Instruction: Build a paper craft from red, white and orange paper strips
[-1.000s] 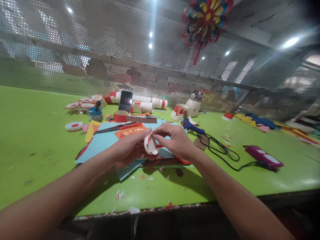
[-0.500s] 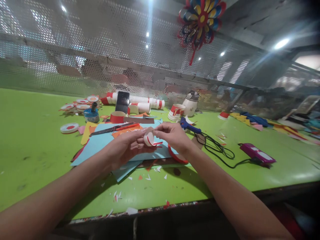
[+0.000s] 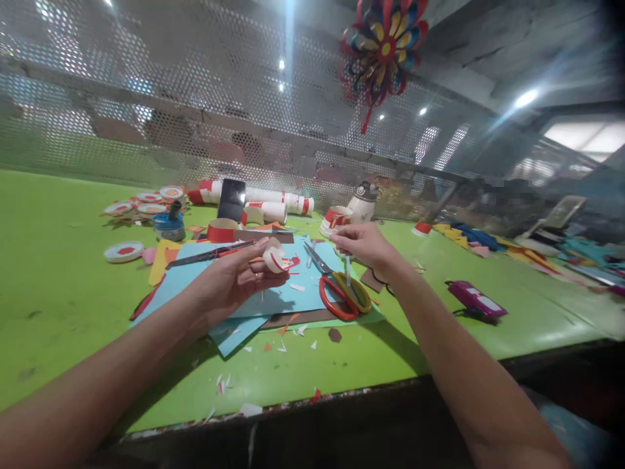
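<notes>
My left hand (image 3: 239, 277) is closed around a small curled white paper piece with red strips (image 3: 274, 259), held above light blue paper sheets (image 3: 195, 267). To the right, my right hand (image 3: 364, 244) has its thumb and fingertips pinched together; whatever is between them is too small to make out. A narrow white strip (image 3: 348, 268) shows just below that hand, and I cannot tell whether they touch. Under it, scissors (image 3: 342, 296) with one red and one yellow handle lie on the sheets. The glue gun's blue body is hidden behind my right hand.
A purple box with a cord (image 3: 476, 299) sits at right. Behind the sheets are a phone (image 3: 231, 199), red-and-white paper tubes (image 3: 273, 212), a paper cup (image 3: 336, 220) and a blue bottle (image 3: 168, 226). Paper scraps (image 3: 251, 409) dot the front edge. A colourful paper flower (image 3: 385, 49) hangs above.
My right hand has moved away from the white paper piece, rightward and slightly up, uncovering the scissors. My left hand still holds the piece. The whole view has shifted slightly.
</notes>
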Motion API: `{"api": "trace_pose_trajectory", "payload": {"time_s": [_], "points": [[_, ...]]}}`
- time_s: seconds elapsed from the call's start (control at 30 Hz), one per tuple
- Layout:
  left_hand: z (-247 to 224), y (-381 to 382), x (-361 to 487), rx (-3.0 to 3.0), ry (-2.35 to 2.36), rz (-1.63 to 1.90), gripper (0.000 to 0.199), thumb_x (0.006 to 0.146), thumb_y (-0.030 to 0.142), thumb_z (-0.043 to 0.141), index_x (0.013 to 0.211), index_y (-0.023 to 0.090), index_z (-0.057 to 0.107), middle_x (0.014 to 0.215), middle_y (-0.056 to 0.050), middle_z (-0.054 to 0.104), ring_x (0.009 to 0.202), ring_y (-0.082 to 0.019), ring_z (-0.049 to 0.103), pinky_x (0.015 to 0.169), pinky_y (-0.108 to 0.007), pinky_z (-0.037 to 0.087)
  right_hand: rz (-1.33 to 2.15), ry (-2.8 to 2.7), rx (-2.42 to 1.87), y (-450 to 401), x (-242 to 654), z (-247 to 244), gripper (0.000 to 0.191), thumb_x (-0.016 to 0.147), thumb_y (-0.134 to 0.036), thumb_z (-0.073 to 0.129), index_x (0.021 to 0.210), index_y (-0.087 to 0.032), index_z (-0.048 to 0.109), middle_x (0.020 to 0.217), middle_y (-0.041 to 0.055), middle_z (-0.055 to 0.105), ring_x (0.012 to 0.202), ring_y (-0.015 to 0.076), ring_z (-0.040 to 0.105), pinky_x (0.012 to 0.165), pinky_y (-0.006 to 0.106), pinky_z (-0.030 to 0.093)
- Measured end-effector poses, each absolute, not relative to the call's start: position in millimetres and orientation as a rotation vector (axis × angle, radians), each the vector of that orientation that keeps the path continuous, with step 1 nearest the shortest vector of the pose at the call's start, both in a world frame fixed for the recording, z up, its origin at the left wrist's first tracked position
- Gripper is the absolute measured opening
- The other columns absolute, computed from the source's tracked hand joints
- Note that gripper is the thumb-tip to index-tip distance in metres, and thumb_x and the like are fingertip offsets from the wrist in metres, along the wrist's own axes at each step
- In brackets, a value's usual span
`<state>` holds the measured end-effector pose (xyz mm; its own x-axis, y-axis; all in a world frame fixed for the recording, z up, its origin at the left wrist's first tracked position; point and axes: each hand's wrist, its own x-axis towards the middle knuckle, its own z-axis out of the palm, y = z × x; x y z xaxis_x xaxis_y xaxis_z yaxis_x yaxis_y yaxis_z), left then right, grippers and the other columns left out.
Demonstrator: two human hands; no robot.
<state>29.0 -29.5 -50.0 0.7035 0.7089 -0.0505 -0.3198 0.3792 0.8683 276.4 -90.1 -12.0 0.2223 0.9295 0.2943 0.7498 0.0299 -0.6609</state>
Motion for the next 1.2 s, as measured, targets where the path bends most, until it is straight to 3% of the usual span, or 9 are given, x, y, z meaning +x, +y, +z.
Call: {"api": "trace_pose_trajectory", "payload": {"time_s": [0.3, 0.4, 0.57, 0.7, 0.83, 0.97, 1.2], "points": [[-59, -23, 30, 1.007, 0.409, 0.714, 0.029, 0.086, 0.036, 0.058, 0.097, 0.011, 0.067, 0.102, -0.016, 0.07, 0.09, -0.023, 0.067, 0.086, -0.037, 0.054, 0.06, -1.603, -2.014, -98, 305, -32, 0.036, 0.083, -0.044, 0.049, 0.075, -0.014, 0.068, 0.068, 0.0036, 0.066, 0.062, 0.0145, 0.057, 0.056, 0.024, 0.042], [-60, -24, 31, 1.035, 0.405, 0.715, 0.031, 0.084, 0.039, 0.06, 0.098, 0.013, 0.068, 0.1, -0.014, 0.071, 0.09, -0.024, 0.067, 0.083, -0.036, 0.054, -0.089, -1.505, -2.144, -94, 331, -34, 0.038, 0.088, -0.038, 0.041, 0.087, -0.012, 0.068, 0.075, 0.0076, 0.068, 0.069, 0.0176, 0.06, 0.06, 0.026, 0.044], [-63, -22, 31, 1.023, 0.362, 0.706, 0.031, 0.084, 0.04, 0.061, 0.102, 0.016, 0.067, 0.104, -0.013, 0.07, 0.094, -0.023, 0.066, 0.083, -0.036, 0.054, -0.216, -1.545, -2.387, -83, 361, -46, 0.02, 0.073, -0.022, 0.059, 0.088, -0.013, 0.07, 0.09, 0.0112, 0.069, 0.09, 0.0245, 0.059, 0.075, 0.028, 0.043], [-62, -22, 32, 1.016, 0.374, 0.702, 0.031, 0.084, 0.041, 0.06, 0.099, 0.015, 0.068, 0.101, -0.013, 0.071, 0.089, -0.022, 0.067, 0.082, -0.035, 0.054, -0.266, -1.595, -2.521, -75, 367, -66, 0.032, 0.068, -0.018, 0.063, 0.099, -0.01, 0.067, 0.103, 0.0176, 0.064, 0.103, 0.0305, 0.053, 0.083, 0.033, 0.04], [-59, -23, 32, 0.947, 0.404, 0.725, 0.026, 0.084, 0.037, 0.061, 0.094, 0.014, 0.069, 0.096, -0.012, 0.072, 0.085, -0.021, 0.068, 0.081, -0.035, 0.056, -0.287, -1.579, -2.564, -69, 371, -79, 0.039, 0.071, -0.016, 0.062, 0.109, -0.01, 0.062, 0.108, 0.0188, 0.06, 0.105, 0.0302, 0.053, 0.083, 0.034, 0.04], [-57, -25, 31, 0.898, 0.421, 0.734, 0.022, 0.084, 0.032, 0.061, 0.092, 0.013, 0.069, 0.094, -0.012, 0.072, 0.085, -0.021, 0.068, 0.078, -0.034, 0.057, -0.285, -1.52, -2.524, -65, 376, -85, 0.031, 0.072, -0.023, 0.063, 0.101, -0.011, 0.064, 0.104, 0.0171, 0.06, 0.099, 0.0289, 0.055, 0.08, 0.033, 0.041], [-52, -29, 30, 0.868, 0.454, 0.749, 0.023, 0.084, 0.026, 0.06, 0.1, 0.011, 0.068, 0.1, -0.014, 0.071, 0.092, -0.025, 0.068, 0.082, -0.036, 0.056, -0.272, -1.298, -2.305, -67, 376, -73, 0.036, 0.068, -0.031, 0.064, 0.099, -0.014, 0.063, 0.097, 0.0133, 0.066, 0.087, 0.0273, 0.061, 0.074, 0.035, 0.045]]}}
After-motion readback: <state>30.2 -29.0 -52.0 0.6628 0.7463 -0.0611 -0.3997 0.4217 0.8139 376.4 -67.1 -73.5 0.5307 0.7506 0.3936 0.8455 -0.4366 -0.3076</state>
